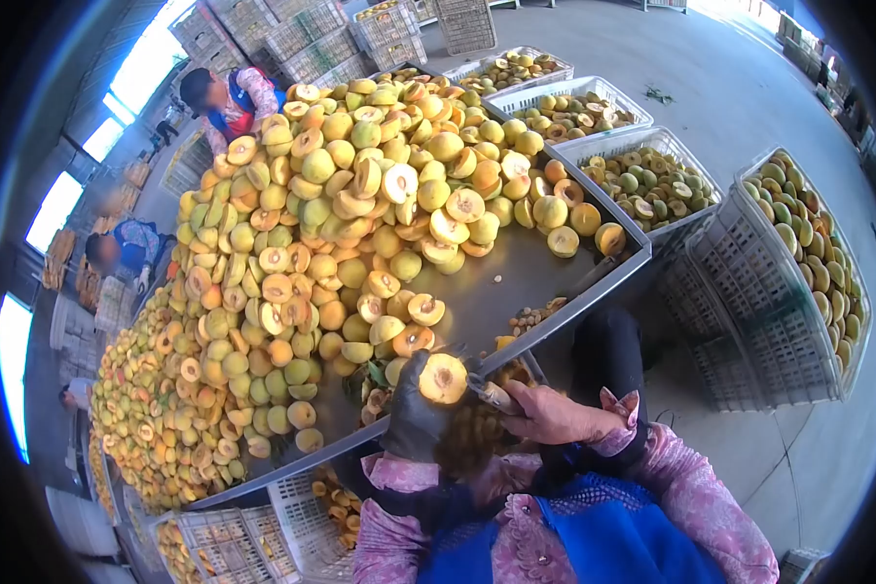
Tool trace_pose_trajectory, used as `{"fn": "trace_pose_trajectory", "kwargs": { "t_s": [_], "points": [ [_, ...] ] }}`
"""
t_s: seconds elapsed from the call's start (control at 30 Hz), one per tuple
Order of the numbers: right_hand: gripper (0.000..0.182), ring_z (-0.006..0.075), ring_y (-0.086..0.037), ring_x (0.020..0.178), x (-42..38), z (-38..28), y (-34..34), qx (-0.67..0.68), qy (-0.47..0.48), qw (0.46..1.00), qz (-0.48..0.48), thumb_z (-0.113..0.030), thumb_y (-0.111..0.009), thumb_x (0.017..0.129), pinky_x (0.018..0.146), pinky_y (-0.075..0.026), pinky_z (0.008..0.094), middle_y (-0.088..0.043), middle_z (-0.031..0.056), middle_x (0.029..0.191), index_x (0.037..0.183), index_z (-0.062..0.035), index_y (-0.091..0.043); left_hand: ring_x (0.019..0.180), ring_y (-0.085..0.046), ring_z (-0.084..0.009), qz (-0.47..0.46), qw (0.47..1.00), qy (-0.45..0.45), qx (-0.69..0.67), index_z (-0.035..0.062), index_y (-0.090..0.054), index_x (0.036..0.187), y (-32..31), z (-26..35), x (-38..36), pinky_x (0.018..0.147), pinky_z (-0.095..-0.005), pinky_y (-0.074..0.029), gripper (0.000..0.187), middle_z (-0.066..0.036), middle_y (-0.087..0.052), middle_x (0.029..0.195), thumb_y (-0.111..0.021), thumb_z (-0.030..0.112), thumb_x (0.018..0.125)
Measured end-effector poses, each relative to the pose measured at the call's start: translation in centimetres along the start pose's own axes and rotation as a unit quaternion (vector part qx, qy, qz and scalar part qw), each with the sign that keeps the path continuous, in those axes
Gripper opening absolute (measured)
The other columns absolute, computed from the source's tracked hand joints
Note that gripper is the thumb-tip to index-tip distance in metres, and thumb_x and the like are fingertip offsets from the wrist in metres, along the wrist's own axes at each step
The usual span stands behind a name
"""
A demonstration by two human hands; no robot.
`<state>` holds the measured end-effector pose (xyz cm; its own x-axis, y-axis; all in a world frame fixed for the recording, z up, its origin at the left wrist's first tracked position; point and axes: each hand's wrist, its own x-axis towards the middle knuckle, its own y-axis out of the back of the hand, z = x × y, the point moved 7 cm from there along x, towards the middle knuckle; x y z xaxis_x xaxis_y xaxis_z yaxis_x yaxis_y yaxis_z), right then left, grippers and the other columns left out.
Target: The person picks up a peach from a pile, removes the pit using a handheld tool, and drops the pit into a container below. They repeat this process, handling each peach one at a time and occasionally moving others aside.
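A dark glove covers my left hand (417, 414), which holds a halved yellow fruit (443, 378) with its cut face up. My bare right hand (555, 414) is closed round the handle of a small tool (496, 395), whose metal end touches or nearly touches the right edge of the fruit half. Both hands are at the near edge of a metal table (477, 287) that bears a large heap of halved yellow fruit (360, 185). Small brown pits (537, 315) lie on the table just beyond my right hand.
White crates of fruit (672, 144) line the table's right side, with a tall crate stack (749, 282) farther right. More crates (307, 516) stand below the near edge. Co-workers (234, 102) are at the far left, and stacked crates (302, 39) rise behind.
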<state>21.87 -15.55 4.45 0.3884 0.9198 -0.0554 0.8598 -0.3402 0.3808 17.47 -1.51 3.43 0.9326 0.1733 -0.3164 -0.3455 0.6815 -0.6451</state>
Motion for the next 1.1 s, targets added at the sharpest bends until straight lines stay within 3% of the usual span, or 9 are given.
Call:
{"fn": "trace_pose_trajectory", "kwargs": {
  "t_s": [0.03,0.1,0.17,0.43,0.53,0.6,0.83,0.9,1.1],
  "points": [
    [0.027,0.0371,-0.060,0.069,0.3,-0.2,-0.4,-0.002,0.001,1.000,-0.006,-0.017,-0.060,0.082,0.060,-0.046,0.0409,-0.058,0.0205,0.071,0.096,-0.0001,-0.044,0.101,-0.055,-0.0264,-0.029,0.977,0.044,-0.208,-0.0034,-0.045,0.124,-0.4,-0.9,-0.7,0.089,-0.0370,-0.046,0.051,-0.018,-0.055,0.113,-0.035,0.037,0.095],
    [0.028,0.0395,-0.059,0.071,0.9,-0.9,-1.0,-0.037,0.038,0.999,-0.003,-0.015,-0.060,0.082,0.060,-0.046,0.0432,-0.058,0.0220,0.071,0.096,0.0010,-0.043,0.101,-0.056,-0.0232,-0.053,0.984,-0.016,-0.170,-0.0035,-0.046,0.122,-1.2,-0.7,-1.6,0.090,-0.0345,-0.045,0.043,-0.016,-0.056,0.114,-0.038,0.029,0.095],
    [0.028,0.0403,-0.058,0.072,1.4,-1.1,-1.6,-0.059,0.038,0.998,-0.008,-0.015,-0.060,0.081,0.060,-0.046,0.0442,-0.057,0.0228,0.071,0.095,0.0016,-0.042,0.093,-0.054,-0.0172,0.023,0.975,-0.129,0.179,0.0032,-0.049,0.114,-0.6,0.3,-2.4,0.081,-0.0278,-0.047,0.033,-0.010,-0.056,0.103,-0.038,0.029,0.096],
    [0.028,0.0425,-0.057,0.070,2.1,-1.4,-3.1,-0.109,0.008,0.994,-0.024,-0.013,-0.059,0.080,0.059,-0.045,0.0467,-0.056,0.0244,0.067,0.091,0.0035,-0.039,0.099,-0.056,-0.0177,0.032,0.990,-0.120,0.072,-0.0041,-0.050,0.117,-1.1,0.8,-4.0,0.087,-0.0302,-0.045,0.031,-0.012,-0.058,0.108,-0.048,0.004,0.088],
    [0.028,0.0430,-0.057,0.065,2.2,-1.6,-3.4,-0.133,0.017,0.991,-0.014,-0.012,-0.058,0.080,0.055,-0.045,0.0473,-0.055,0.0244,0.063,0.091,0.0042,-0.038,0.095,-0.056,-0.0171,0.137,0.939,-0.099,0.300,-0.0038,-0.054,0.111,-1.1,1.5,-4.8,0.085,-0.0297,-0.045,0.028,-0.011,-0.060,0.103,-0.052,0.003,0.084],
    [0.022,0.0434,-0.057,0.066,2.3,-1.8,-3.6,-0.158,0.002,0.987,-0.032,-0.009,-0.050,0.081,0.056,-0.045,0.0483,-0.056,0.0261,0.066,0.091,0.0061,-0.037,0.054,-0.055,-0.0109,0.101,0.905,-0.176,0.373,0.0042,-0.049,0.105,-1.1,1.8,-4.6,0.046,-0.0207,-0.046,0.026,-0.005,-0.057,0.080,-0.042,0.026,0.092],
    [0.023,0.0415,-0.057,0.064,2.3,-1.4,-4.6,-0.131,-0.013,0.988,-0.085,-0.008,-0.050,0.082,0.053,-0.045,0.0459,-0.055,0.0251,0.064,0.091,0.0063,-0.036,0.069,-0.059,-0.0176,0.087,0.868,-0.245,0.423,0.0027,-0.054,0.095,-0.8,2.0,-4.5,0.060,-0.0282,-0.048,0.020,-0.007,-0.059,0.081,-0.051,0.020,0.086],
    [0.023,0.0412,-0.057,0.063,2.2,-1.0,-5.3,-0.128,-0.012,0.985,-0.116,-0.008,-0.051,0.082,0.052,-0.045,0.0456,-0.055,0.0246,0.064,0.090,0.0065,-0.036,0.076,-0.060,-0.0237,0.062,0.819,-0.264,0.505,0.0041,-0.065,0.090,0.1,1.7,-4.2,0.068,-0.0340,-0.046,0.018,-0.011,-0.062,0.080,-0.064,0.016,0.077],
    [0.021,0.0417,-0.058,0.063,2.1,-0.6,-5.6,-0.100,-0.005,0.988,-0.118,-0.008,-0.051,0.081,0.053,-0.045,0.0459,-0.055,0.0259,0.064,0.090,0.0066,-0.039,0.083,-0.060,-0.0249,-0.013,0.699,-0.273,0.661,0.0035,-0.064,0.096,-0.1,0.8,-4.4,0.072,-0.0361,-0.046,0.026,-0.011,-0.062,0.086,-0.067,0.017,0.073]
  ]
}}
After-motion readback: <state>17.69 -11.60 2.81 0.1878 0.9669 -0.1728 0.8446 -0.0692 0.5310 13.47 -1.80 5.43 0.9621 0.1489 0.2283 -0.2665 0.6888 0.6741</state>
